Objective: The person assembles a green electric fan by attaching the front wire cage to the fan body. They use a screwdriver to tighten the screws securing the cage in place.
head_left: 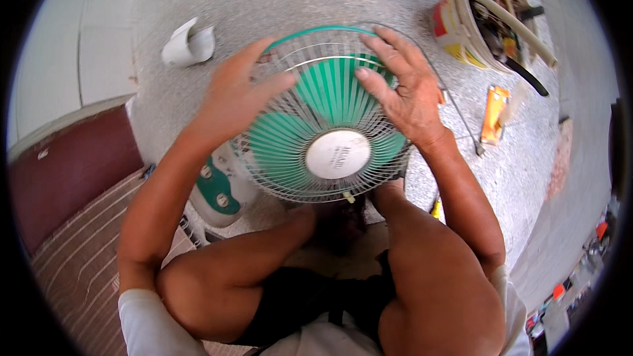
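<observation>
An electric fan's round wire grille [283,188] stands in front of me, with green blades [336,89] behind the wires and a pale centre disc [338,153]. A green ring [320,31] runs along the top edge of the grille. My left hand [241,86] is at the upper left rim, blurred, with thumb and fingers apart. At the upper right rim, my right hand [402,82] has its fingers spread, the fingertips by the ring's end and the thumb over the wires. The fan's base [224,201], with a green panel and knobs, shows at the lower left.
A bucket [455,26] full of tools and scraps stands at the upper right. Near it lie an orange packet [494,113] and a thin rod [476,144]. A curved white piece [188,45] rests on the floor at left. A yellow-handled tool [436,208] is by my right leg.
</observation>
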Tool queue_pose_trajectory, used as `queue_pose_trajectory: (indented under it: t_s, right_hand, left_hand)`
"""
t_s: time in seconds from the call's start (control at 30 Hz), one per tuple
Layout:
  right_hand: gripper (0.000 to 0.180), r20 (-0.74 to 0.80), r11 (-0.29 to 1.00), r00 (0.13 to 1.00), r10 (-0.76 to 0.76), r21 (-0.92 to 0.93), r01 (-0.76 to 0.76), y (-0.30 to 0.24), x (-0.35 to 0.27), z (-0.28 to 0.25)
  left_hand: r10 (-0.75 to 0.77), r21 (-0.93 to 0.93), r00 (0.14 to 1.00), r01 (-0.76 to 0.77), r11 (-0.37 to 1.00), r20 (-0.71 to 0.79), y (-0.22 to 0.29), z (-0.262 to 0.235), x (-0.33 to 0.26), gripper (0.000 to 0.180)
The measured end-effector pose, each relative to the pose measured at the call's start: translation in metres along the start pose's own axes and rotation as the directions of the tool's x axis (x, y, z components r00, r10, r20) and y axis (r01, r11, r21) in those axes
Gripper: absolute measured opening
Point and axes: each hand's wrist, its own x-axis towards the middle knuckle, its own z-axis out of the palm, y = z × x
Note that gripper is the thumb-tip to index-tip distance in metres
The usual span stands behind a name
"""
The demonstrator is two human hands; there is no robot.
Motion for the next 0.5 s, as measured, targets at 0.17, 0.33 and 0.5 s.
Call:
queue_pose_trajectory:
  t_s: [0.17,0.33,0.5]
  right_hand:
    - [0.036,-0.006,0.934,0.946,0.326,0.161,-0.32,0.012,-0.024,-0.02]
    - [0.032,-0.045,0.779,0.823,0.566,0.355,-0.517,0.033,-0.074,-0.032]
    - [0.041,0.236,0.437,0.605,0.761,0.503,-0.746,0.041,-0.105,-0.036]
  left_hand:
    - [-0.044,-0.106,0.999,0.045,0.993,0.014,0.001,-0.001,0.001,0.059]
    - [-0.062,-0.134,0.998,0.066,0.989,0.031,0.002,-0.002,-0.002,0.057]
    - [-0.017,-0.178,1.0,0.02,0.984,0.019,-0.004,-0.001,-0.001,0.055]
